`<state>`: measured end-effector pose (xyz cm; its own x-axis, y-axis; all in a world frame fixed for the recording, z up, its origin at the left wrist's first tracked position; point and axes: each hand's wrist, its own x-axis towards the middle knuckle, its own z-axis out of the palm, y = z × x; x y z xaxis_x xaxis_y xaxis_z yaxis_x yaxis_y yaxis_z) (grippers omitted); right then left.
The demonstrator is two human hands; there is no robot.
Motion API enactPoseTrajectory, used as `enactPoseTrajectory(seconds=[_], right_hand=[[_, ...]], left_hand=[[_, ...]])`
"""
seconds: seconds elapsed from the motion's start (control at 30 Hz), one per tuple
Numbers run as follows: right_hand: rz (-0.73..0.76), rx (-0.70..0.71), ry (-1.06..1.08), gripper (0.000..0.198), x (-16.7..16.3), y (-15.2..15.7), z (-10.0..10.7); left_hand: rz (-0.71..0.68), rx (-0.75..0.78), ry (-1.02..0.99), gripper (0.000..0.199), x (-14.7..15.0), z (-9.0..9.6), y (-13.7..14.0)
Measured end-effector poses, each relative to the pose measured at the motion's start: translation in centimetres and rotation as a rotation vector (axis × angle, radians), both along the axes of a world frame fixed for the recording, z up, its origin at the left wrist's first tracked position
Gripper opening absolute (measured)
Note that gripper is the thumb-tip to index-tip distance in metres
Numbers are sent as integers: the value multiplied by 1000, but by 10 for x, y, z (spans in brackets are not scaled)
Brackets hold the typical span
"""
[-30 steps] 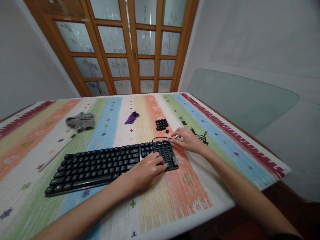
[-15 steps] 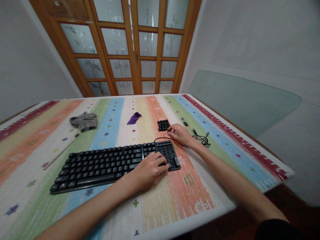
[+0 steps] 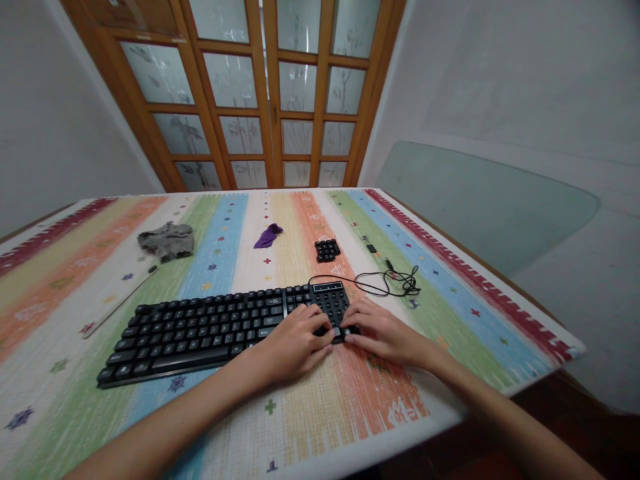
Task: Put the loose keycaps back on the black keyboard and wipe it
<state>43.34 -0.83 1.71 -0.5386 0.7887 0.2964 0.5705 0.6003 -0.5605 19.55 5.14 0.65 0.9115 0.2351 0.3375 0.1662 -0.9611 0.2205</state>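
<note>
A black keyboard lies on the striped tablecloth, its number pad at the right end. Much of the number pad looks bare, with small sockets in place of raised caps. My left hand rests over the lower left of the pad, fingers bent down and thumb at the near edge, gripping the keyboard. At the pad's lower right corner, my right hand has thumb and fingers pinched on a small keycap, mostly hidden by the fingertips. Several loose black keycaps lie grouped beyond the keyboard.
The keyboard's cable lies coiled to the right, near a small black piece. Further back are a purple cloth and a grey cloth. A thin stick with a dark tip lies left of the keyboard.
My right hand has come from the loose keycaps back toward me, down to the number pad's lower right corner. My left hand has stayed nearly in place on the keyboard.
</note>
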Motion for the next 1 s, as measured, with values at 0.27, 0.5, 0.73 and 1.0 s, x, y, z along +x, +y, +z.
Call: enactPoseTrajectory(seconds=[0.27,0.5,0.73,1.0], right_hand=[[-31,36,-45,14,0,0,1],[-38,96,-52,16,0,-1,-4],[-64,154,-88,10,-4,2,0],[-83,83,-152,15,-8,11,4]], left_hand=[[-33,-126,4,19,-3,12,6],[-37,-89,-82,21,-3,21,15],[113,11,-236,19,5,40,66],[386,-43,-66,19,47,26,139]])
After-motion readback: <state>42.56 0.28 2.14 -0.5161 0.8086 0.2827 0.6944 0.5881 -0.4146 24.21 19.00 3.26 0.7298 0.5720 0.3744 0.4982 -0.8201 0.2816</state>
